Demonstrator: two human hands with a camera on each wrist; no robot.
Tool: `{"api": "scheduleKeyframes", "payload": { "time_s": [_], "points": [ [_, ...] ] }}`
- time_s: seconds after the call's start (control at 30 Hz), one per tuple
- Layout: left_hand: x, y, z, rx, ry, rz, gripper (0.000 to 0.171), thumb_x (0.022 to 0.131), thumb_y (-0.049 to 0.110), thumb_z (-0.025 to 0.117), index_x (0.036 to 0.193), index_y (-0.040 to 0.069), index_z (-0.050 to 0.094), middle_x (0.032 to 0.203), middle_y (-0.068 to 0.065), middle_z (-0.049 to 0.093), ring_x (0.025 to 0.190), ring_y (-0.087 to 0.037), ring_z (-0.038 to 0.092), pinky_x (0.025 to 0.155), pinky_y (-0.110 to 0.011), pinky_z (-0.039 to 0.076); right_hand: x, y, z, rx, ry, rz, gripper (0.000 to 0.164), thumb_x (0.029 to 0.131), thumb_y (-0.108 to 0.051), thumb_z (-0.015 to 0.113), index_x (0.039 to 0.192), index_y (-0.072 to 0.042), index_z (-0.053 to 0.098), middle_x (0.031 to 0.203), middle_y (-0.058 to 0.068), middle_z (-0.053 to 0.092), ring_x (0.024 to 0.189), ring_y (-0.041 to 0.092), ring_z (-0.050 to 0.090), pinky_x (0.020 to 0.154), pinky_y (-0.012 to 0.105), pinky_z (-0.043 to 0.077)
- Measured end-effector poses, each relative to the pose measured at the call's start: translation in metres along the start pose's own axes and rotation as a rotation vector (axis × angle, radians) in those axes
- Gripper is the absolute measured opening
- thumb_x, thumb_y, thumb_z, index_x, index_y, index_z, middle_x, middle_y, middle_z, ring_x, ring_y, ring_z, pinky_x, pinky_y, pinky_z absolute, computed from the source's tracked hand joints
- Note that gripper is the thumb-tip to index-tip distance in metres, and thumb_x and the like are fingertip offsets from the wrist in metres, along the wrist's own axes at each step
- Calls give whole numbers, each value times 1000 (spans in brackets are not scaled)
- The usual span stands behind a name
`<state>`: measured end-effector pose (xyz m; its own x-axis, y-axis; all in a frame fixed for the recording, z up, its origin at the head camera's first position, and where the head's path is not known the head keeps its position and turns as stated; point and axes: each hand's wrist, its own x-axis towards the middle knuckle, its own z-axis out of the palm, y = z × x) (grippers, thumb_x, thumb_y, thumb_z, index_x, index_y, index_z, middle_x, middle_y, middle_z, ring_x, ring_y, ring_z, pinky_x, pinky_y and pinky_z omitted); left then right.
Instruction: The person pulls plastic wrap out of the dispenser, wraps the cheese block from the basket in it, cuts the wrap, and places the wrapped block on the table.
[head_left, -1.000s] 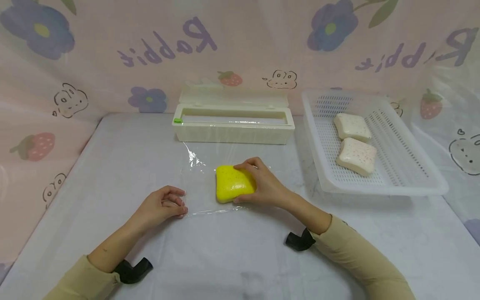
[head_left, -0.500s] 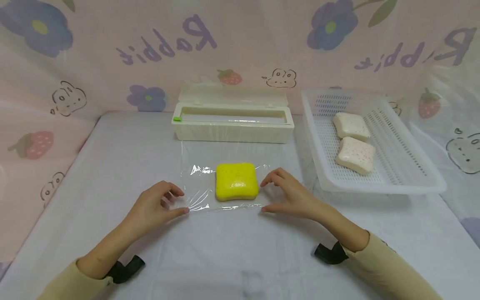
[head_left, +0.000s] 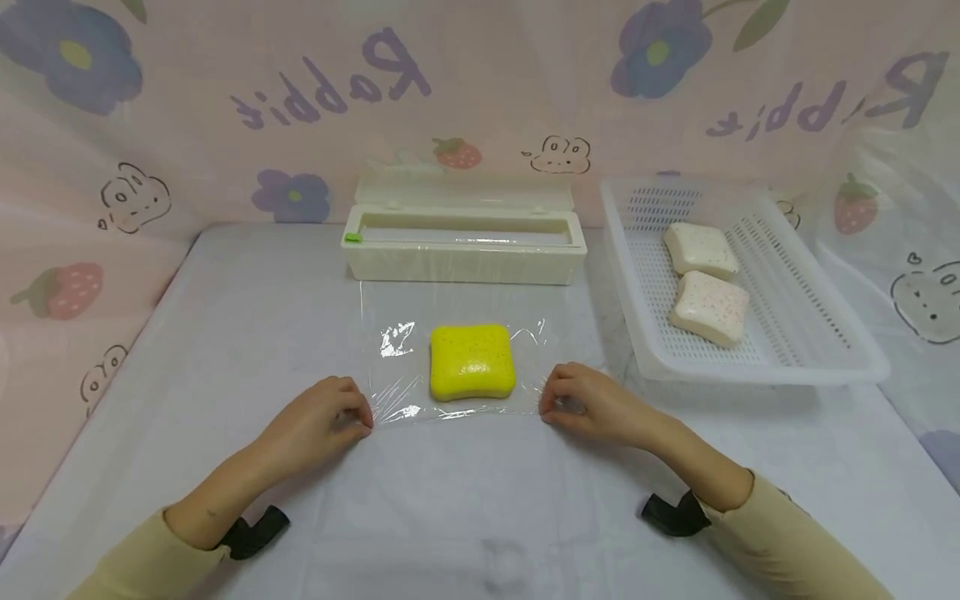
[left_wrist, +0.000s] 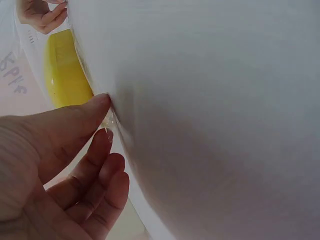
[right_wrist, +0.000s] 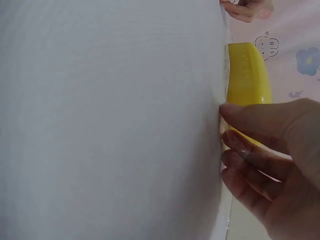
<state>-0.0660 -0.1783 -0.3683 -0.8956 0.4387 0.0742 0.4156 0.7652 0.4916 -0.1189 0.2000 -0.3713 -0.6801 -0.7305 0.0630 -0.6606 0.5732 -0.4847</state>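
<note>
A yellow pillow-shaped block (head_left: 472, 362), like a soap bar or sponge, lies on a sheet of clear cling film (head_left: 397, 375). The film runs toward me from a white cling film dispenser (head_left: 465, 265). At the sheet's near left corner, my left hand (head_left: 322, 421) pinches the film between thumb and fingers. My right hand (head_left: 600, 408) pinches the near right corner, a short way from the block. In the left wrist view, a bit of film glints between thumb and forefinger (left_wrist: 102, 142). The right wrist view has the thumb (right_wrist: 237, 112) low over the white tabletop, fingers curled beneath it.
A white perforated basket (head_left: 765, 375) stands at the right with two pale speckled blocks (head_left: 708, 308) inside. The dispenser's lid (head_left: 465, 193) is raised at the back. A printed curtain (head_left: 487, 75) hangs behind the table. Black curved pieces (head_left: 675, 514) sit by both wrists.
My right hand has let go of the yellow block, moved right and closed on the film's near right corner. The left hand loosened briefly, then pinched the left corner again.
</note>
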Motion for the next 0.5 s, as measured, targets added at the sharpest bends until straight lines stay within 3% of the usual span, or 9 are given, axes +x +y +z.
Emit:
{"api": "scheduleKeyframes", "payload": {
  "time_s": [0.23,0.5],
  "points": [
    [-2,0,1,21,-22,9,18,79,10,76,82,20,62,83,13,55,86,-10,53,76,-30,50,0,1,-1,-14,-19,18,12,84,-14,73,95,-17,68,91,-9,61,86,8,55,79,27,50],
    [0,-2,2,-36,-30,38,20,81,1,70,77,17,59,74,12,50,75,-6,46,65,-23,43,1,4,0,0,-27,9,12,86,-5,69,88,-16,64,85,-10,56,78,5,51,72,22,49]
  ]
}}
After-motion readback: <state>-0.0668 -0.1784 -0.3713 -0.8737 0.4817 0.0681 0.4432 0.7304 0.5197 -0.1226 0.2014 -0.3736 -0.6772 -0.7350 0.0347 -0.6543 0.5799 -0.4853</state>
